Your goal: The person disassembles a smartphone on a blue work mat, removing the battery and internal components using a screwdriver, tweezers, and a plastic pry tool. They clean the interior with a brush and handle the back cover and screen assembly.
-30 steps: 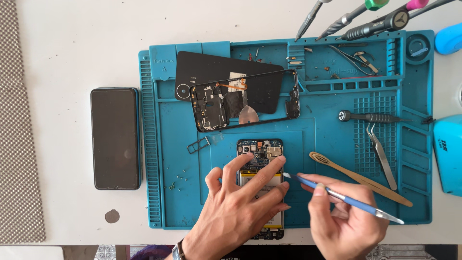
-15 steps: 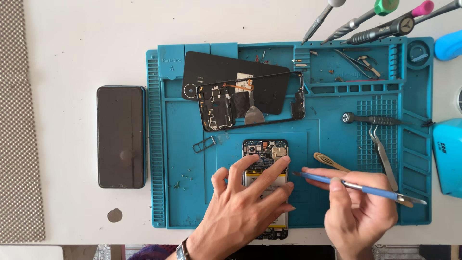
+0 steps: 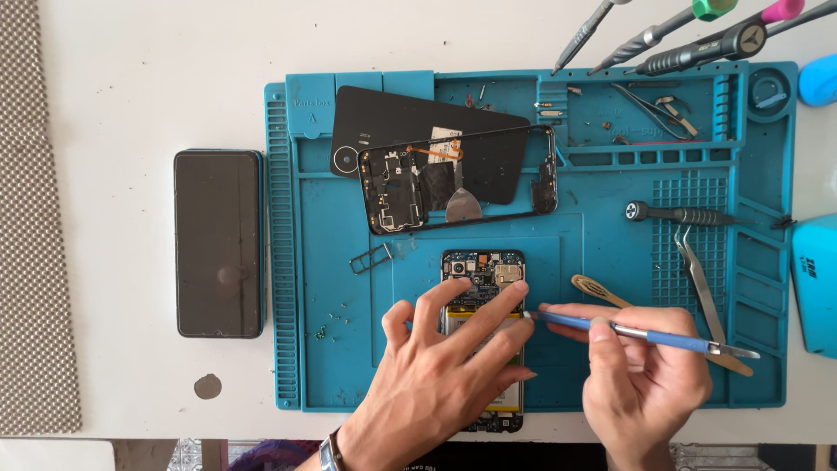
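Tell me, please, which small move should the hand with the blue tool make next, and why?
Probably slide the blue-handled metal pry tool a little further under the opened black phone's battery edge: its tip already meets that edge, and the left hand presses the phone flat.

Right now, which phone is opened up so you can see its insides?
The opened phone under the left hand on the blue mat. Its circuit board shows; the black phone beside the mat is closed.

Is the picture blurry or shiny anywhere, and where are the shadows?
Head view: sharp and evenly bright, no real blur. A dull sheen on the dark phone beside the blue mat. Soft shadows fall under the left hand and the right hand holding the blue tool.
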